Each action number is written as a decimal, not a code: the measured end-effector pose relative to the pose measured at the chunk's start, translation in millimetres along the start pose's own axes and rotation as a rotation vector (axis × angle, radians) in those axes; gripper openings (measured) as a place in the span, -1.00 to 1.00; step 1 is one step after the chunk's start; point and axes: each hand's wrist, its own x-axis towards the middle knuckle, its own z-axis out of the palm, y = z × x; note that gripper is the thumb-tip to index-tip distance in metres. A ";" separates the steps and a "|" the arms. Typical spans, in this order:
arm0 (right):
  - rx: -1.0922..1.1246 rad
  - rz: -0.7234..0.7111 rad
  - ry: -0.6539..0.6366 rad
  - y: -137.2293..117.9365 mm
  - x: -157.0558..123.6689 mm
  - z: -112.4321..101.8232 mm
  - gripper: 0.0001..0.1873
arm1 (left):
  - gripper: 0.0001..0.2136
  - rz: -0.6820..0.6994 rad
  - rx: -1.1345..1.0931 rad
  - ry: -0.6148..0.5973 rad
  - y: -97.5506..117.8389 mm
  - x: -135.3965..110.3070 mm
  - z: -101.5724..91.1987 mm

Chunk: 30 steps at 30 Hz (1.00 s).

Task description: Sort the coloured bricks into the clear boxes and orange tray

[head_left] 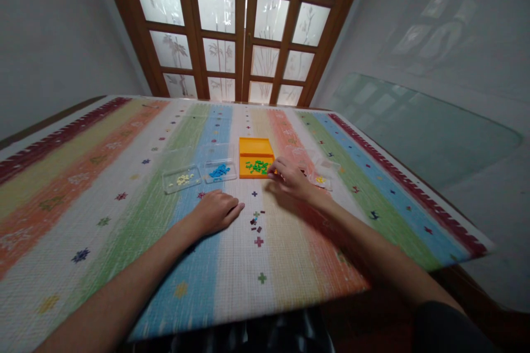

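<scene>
My left hand (217,210) lies palm down on the striped tablecloth (124,220), fingers together and stretched flat, holding nothing. My right hand (290,176) reaches to the front right corner of an orange tray (253,149) that holds several small green pieces (257,166). Its fingers are curled and pinched at the tray's edge; whatever is in them is too small to make out. A few dark loose pieces (255,223) lie on the cloth between my hands.
Left of the orange tray stand a clear box with blue pieces (219,170) and another with yellow pieces (182,179). A clear box (325,174) sits behind my right hand. A wooden glass-paned door (244,27) stands beyond the table.
</scene>
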 end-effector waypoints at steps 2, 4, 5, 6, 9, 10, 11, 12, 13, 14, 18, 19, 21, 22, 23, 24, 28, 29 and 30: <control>0.000 0.013 0.013 10.4 15.0 4.8 -0.90 | -0.54 -0.002 -0.018 0.001 0.1 -0.1 0.2; 0.001 0.026 0.027 19.5 26.9 12.0 -0.89 | -0.55 -0.009 -0.015 -0.006 0.6 -0.2 0.4; 0.001 0.036 0.034 23.6 31.6 16.3 -0.88 | -0.56 -0.015 -0.008 -0.010 1.0 -0.2 0.3; -0.001 0.049 0.039 27.5 35.6 20.6 -0.88 | -0.56 -0.021 0.001 -0.011 1.5 -0.2 0.2; -0.004 0.082 0.044 37.5 43.4 32.3 -0.88 | -0.58 -0.027 0.017 -0.015 2.7 -0.1 -0.4; -0.004 0.086 0.041 40.0 45.1 35.2 -0.89 | -0.58 -0.025 0.015 -0.014 2.9 -0.1 -0.6; -0.002 0.085 0.036 42.2 46.3 37.5 -0.89 | -0.58 -0.023 0.012 -0.014 3.0 0.0 -0.7; -0.001 0.083 0.031 43.8 47.2 39.0 -0.89 | -0.57 -0.022 0.009 -0.013 3.1 0.0 -0.8; 0.000 0.079 0.025 45.1 47.8 39.9 -0.89 | -0.57 -0.021 0.008 -0.013 3.0 0.0 -0.8; -0.002 0.076 0.019 45.9 48.2 40.1 -0.88 | -0.58 -0.020 0.008 -0.013 2.9 0.0 -0.7; -0.031 0.064 -0.008 45.9 47.9 36.3 -0.80 | -0.57 -0.014 0.011 -0.006 2.4 0.0 -0.4; -0.038 0.060 -0.017 45.3 47.3 34.3 -0.79 | -0.57 -0.014 0.011 -0.006 2.4 0.0 -0.3; -0.045 0.049 -0.031 43.3 45.3 29.1 -0.76 | -0.57 -0.017 0.004 -0.006 2.3 0.0 -0.4; -0.045 0.040 -0.030 41.8 43.6 25.9 -0.74 | -0.57 -0.018 -0.003 -0.005 2.3 0.0 -0.5; -0.044 0.031 -0.025 40.1 41.1 22.3 -0.73 | -0.56 -0.017 -0.011 -0.003 2.3 -0.1 -0.6; -0.039 0.019 -0.019 38.0 37.8 18.4 -0.72 | -0.56 -0.016 -0.017 0.003 2.3 -0.2 -0.8; -0.009 0.005 0.006 27.7 13.0 1.1 -0.70 | -0.55 -0.002 -0.016 0.032 1.3 -1.8 -1.9; -0.005 0.005 0.005 25.0 3.7 -3.0 -0.70 | -0.55 0.004 -0.022 0.044 1.2 -2.3 -2.3; -0.006 0.002 0.003 22.4 -6.5 -6.7 -0.70 | -0.56 0.011 -0.035 0.058 1.6 -2.7 -2.8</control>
